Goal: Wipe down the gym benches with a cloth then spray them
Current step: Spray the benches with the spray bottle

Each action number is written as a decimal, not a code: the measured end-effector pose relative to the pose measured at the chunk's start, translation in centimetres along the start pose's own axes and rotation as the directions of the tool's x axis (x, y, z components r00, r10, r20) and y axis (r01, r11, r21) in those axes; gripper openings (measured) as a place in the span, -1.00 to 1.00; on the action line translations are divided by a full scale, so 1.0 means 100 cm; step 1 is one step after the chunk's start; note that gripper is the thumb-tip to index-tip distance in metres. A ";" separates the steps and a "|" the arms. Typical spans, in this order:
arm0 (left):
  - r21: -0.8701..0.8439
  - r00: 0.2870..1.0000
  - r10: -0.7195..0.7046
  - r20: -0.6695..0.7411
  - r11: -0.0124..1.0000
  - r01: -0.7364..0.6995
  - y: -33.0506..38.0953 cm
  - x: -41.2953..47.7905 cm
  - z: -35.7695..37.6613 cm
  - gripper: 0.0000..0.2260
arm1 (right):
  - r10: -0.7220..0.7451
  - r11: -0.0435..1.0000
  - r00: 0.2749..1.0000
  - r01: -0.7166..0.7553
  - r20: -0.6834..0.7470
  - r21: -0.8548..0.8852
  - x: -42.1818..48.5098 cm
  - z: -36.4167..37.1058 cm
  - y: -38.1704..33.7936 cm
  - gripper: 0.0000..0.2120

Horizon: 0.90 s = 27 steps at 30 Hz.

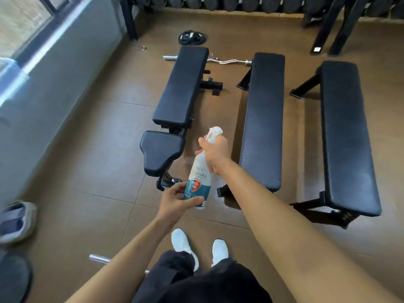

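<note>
Both hands on the spray bottle (pixel 199 171): right hand (pixel 215 153) wrapped round the neck, left hand (pixel 175 201) pinching the labelled base. Bottle's held over the floor (pixel 87 167), long axis tilted, nozzle towards 1 o'clock, between the left bench (pixel 181 88) and middle bench (pixel 264 119). Trigger's hidden, label too blurry to read

- "99.9%" in white on a red shield, on the teal label of the spray bottle (pixel 197 180) I hold.
- Characters printed above the shield on the same label: too blurred for me to read.
- Weight plates (pixel 192 37): markings illegible.
</note>
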<state>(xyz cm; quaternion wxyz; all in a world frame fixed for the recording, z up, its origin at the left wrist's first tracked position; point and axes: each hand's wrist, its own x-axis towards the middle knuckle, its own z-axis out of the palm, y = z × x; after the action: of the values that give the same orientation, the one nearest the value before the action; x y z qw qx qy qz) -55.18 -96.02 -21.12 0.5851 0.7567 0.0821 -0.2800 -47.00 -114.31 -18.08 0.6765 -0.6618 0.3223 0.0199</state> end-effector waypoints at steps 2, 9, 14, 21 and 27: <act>0.000 1.000 0.006 0.017 1.000 -0.006 0.001 -0.001 -0.007 -0.55 | 0.005 1.000 1.000 -0.005 0.016 0.012 0.000 0.006 0.002 -0.79; -0.105 0.999 -0.037 -0.006 0.994 0.036 -0.009 0.012 -0.059 -0.43 | 0.016 0.999 0.976 -0.004 0.219 -0.053 0.015 0.063 -0.004 -0.61; -0.162 0.999 -0.034 -0.001 0.986 0.033 -0.009 0.043 -0.135 -0.36 | -0.004 0.998 0.986 0.013 0.164 -0.057 0.031 0.155 -0.016 -0.80; -0.191 0.998 -0.035 0.047 0.981 0.044 0.000 0.112 -0.269 -0.53 | 0.030 0.994 0.999 -0.028 0.018 -0.103 0.066 0.293 -0.043 -0.81; -0.192 0.994 0.036 0.106 0.981 -0.015 0.045 0.186 -0.358 -0.55 | -0.059 0.990 0.997 0.054 -0.039 -0.128 0.113 0.381 -0.107 -0.88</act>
<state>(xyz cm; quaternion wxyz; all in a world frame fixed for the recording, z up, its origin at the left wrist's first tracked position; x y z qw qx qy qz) -25.94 -67.86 -21.35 0.6620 0.6818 0.0666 -0.3041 -17.58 -85.56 -17.08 0.6263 -0.7127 0.3159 0.0069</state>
